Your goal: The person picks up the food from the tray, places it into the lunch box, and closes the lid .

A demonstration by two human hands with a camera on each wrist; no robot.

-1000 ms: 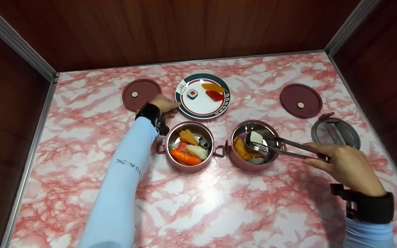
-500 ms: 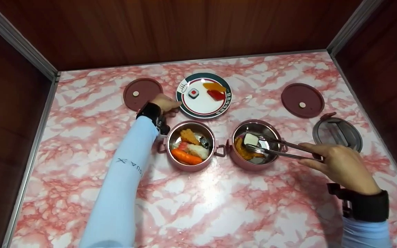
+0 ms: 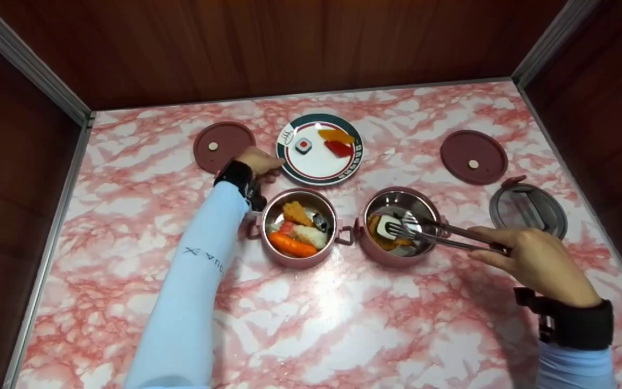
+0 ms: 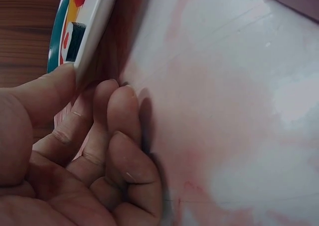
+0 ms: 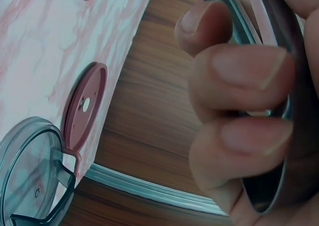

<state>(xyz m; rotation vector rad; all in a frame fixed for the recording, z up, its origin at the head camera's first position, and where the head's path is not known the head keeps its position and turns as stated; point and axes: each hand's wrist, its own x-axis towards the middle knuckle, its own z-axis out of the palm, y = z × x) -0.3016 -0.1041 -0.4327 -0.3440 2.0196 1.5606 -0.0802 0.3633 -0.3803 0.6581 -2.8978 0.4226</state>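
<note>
At the near-left rim of a round plate (image 3: 319,167) with a dark green border, my left hand (image 3: 259,163) pinches the edge; in the left wrist view the thumb (image 4: 57,89) lies on the rim and the other fingers curl below. My right hand (image 3: 532,259) grips metal tongs (image 3: 462,237), whose fork-like ends reach into the right pink pot (image 3: 394,259). There a white-topped piece of food (image 3: 387,227) sits over yellow-brown food (image 3: 374,232), partly behind one tong end. Whether the tongs squeeze it I cannot tell. A sushi roll (image 3: 303,145) and orange and red slices (image 3: 338,147) lie on the plate.
The left pink pot (image 3: 295,263) holds a carrot (image 3: 291,246), a fried piece (image 3: 296,213) and other food. Two dark red lids (image 3: 223,146) lie at the back left and back right. A clear grey lid (image 3: 528,208) rests near my right hand. Wood panels enclose the table.
The tongs first held the white-topped piece mid-pot, then carried it left. It now sits lower at the pot's left side, with the tong ends over and beside it. My left hand stays at the plate.
</note>
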